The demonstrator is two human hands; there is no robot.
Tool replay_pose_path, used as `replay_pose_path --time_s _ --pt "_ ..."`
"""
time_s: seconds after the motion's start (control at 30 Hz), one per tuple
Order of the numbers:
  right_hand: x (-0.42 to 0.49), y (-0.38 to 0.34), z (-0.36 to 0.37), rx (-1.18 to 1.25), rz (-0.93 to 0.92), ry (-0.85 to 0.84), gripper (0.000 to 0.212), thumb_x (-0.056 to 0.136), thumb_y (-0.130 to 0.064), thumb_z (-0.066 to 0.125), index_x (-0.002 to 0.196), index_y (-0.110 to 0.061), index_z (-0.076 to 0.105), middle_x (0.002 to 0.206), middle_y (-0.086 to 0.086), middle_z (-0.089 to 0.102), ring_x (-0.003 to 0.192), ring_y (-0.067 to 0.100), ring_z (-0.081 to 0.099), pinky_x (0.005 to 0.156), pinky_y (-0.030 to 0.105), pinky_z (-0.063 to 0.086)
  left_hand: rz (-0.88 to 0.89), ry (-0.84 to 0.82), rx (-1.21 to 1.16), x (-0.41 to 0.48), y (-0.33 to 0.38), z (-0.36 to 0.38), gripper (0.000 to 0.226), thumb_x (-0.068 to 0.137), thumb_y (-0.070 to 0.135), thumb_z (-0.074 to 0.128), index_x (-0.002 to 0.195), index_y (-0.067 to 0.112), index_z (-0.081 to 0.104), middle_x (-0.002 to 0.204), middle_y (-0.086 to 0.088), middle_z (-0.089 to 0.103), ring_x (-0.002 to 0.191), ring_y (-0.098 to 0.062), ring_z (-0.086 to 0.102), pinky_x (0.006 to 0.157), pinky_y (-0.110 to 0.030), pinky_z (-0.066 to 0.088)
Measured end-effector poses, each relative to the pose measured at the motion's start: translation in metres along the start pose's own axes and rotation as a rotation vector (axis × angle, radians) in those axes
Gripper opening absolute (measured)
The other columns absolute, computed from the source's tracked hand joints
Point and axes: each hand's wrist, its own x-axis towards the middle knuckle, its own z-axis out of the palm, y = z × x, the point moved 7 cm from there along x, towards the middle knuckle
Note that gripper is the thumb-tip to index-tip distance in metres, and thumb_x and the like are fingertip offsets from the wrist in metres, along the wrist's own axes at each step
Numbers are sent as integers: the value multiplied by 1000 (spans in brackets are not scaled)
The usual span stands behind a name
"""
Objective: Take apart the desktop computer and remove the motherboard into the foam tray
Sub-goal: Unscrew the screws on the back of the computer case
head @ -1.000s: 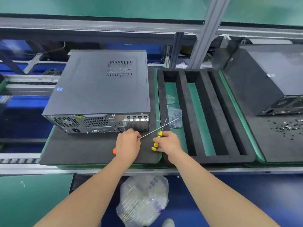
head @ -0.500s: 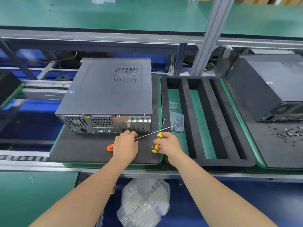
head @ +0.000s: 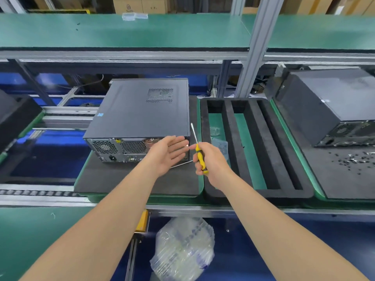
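1. Green-topped shelf [head: 121,31] is running across the back, above the work line.
2. Black foam mat [head: 121,179] is lying on a green carrier and bearing the desktop computer.
3. Desktop computer [head: 142,110] is lying on its side on that mat, with its side panel on top and its rear ports facing the person.
4. Foam tray [head: 233,138] is sitting just right of the mat, its long slots running away from the person.
5. Second computer [head: 328,106] is resting on another mat, right of the tray.
6. Bubble-wrap bundle [head: 184,250] is lying below the bench edge.
7. Left hand [head: 168,155] is hovering released, fingers straight, in front of the computer's rear panel and holding nothing.
8. Right hand [head: 213,163] is grasping the yellow screwdriver [head: 200,159], near the rear right corner of the case, with the shaft pointing up and away.
9. Bare metal shaft [head: 181,164] is lying on the mat, partly hidden under the left hand.
10. Clear bags [head: 222,147] are sitting in the tray's leftmost slot.
11. Loose screws [head: 353,159] are lying scattered on the right mat.
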Motion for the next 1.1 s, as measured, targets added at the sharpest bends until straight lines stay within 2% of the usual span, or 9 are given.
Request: replay_pose_path --time_s 0.13,0.27,0.47,0.57,0.77,0.93,1.1 --pt "-16 18 13 -38 76 0 32 107 -26 47 104 -1 67 62 8 57 41 16 42 42 24 30 -57 -51 -25 2 -1 3 29 105 20 50 123 5 67 119 -11 75 104 -24 75 78 -36 62" --pt "-27 33 27 -57 122 58 36 109 -27 43 95 -3 65 60 7 56 40 15 43 39 24 32 -117 -108 29 5 -6 0 25 104 18 54 122 6 67 114 -9 76 97 -19 76 79 -33 59" --pt "-22 38 48 4 112 162 30 110 -31 42 100 -6 56 62 9 60 40 16 42 39 22 28 -111 -197 92 14 -2 -4 18 105 12 54 118 8 65 94 -3 74 82 -14 73 76 -30 62" --pt "-17 42 54 65 115 192 24 109 -28 41 99 -9 53 62 8 58 39 16 35 42 22 21 -105 -224 107 19 1 -7 17 106 11 52 117 8 65 95 -2 72 82 -13 73 79 -32 62" --pt "-12 47 58 102 83 203 24 108 -26 41 96 -9 53 63 8 57 41 17 31 43 22 19 -97 -239 123 19 6 -9 27 106 10 53 129 0 63 99 -6 72 87 -16 70 84 -35 60" --pt "-10 46 53 97 100 207 23 106 -27 41 96 -10 54 64 8 57 41 16 31 42 23 20 -85 -222 131 21 7 -6 25 105 10 54 125 0 66 94 -5 75 79 -13 74 67 -29 62" --pt "-13 49 47 68 130 200 25 106 -28 42 103 -9 57 64 7 58 42 15 32 43 23 20 -76 -191 131 25 2 -9 21 104 8 56 120 4 69 93 -4 79 80 -13 77 70 -31 62"
